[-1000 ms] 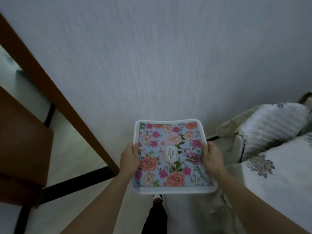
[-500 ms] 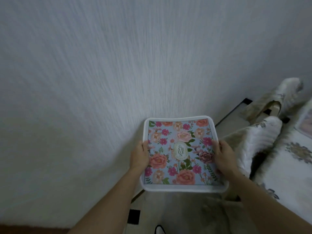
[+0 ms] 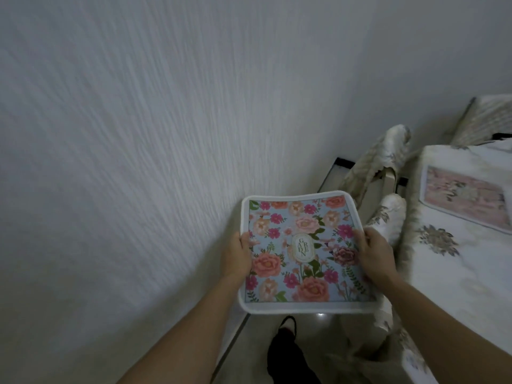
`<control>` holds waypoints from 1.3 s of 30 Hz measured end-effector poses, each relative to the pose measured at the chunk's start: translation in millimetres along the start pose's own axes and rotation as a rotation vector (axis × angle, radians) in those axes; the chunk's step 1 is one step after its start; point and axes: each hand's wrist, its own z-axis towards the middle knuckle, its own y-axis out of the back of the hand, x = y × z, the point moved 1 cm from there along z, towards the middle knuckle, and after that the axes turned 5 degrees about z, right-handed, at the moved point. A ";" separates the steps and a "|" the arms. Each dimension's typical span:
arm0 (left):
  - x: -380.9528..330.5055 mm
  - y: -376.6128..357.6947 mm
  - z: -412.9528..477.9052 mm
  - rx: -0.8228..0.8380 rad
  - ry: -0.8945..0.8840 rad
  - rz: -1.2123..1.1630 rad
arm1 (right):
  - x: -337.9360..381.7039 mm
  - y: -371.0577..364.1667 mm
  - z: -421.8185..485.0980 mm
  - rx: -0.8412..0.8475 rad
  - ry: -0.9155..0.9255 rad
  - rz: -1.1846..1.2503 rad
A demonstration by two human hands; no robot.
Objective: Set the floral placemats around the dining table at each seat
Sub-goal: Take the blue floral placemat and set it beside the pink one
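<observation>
Filling the whole left and upper part of the frame is a pale grey wall with a fine streaked texture (image 3: 138,134), and we stand close beside it. Lower centre, our left hand (image 3: 238,254) is closed on the left edge of the square floral placemat with a blue ground, pink and peach roses and a white padded border (image 3: 299,256), thumb on top. An oval cream label (image 3: 301,248) at the mat's middle reads "GARDEN", the letters running down its length. We hold the mat roughly level, face up, in the air in front of us, above the floor and clear of the table. Our right hand (image 3: 372,252) clasps the opposite, right edge in the same way, so the mat spans between both hands with the label midway. Below the mat, a dark trouser leg and shoe (image 3: 288,353) show over the shiny floor (image 3: 318,322). Just right of the mat stand chairs draped in cream quilted covers (image 3: 388,217), pushed against the table and filling the gap between us and its edge. At the right edge of the frame lies the dining table under a white cloth printed with grey-brown flower sprigs (image 3: 457,273), and on it, upper right, a pink-toned floral placemat (image 3: 465,195) lies flat, blurred.
</observation>
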 end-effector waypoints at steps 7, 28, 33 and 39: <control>-57.2 -48.2 86.0 0.104 -0.051 0.029 | -17.2 6.1 81.1 -0.133 -0.048 0.153; -275.7 -336.4 220.4 0.672 -0.537 0.325 | -109.4 159.0 169.3 -0.792 -0.419 0.226; -304.5 -432.5 159.7 0.912 -0.794 0.398 | -146.7 191.5 101.2 -1.060 -0.638 0.221; -302.3 -519.7 94.3 1.187 -1.006 0.527 | -174.6 189.0 32.5 -1.337 -0.867 0.241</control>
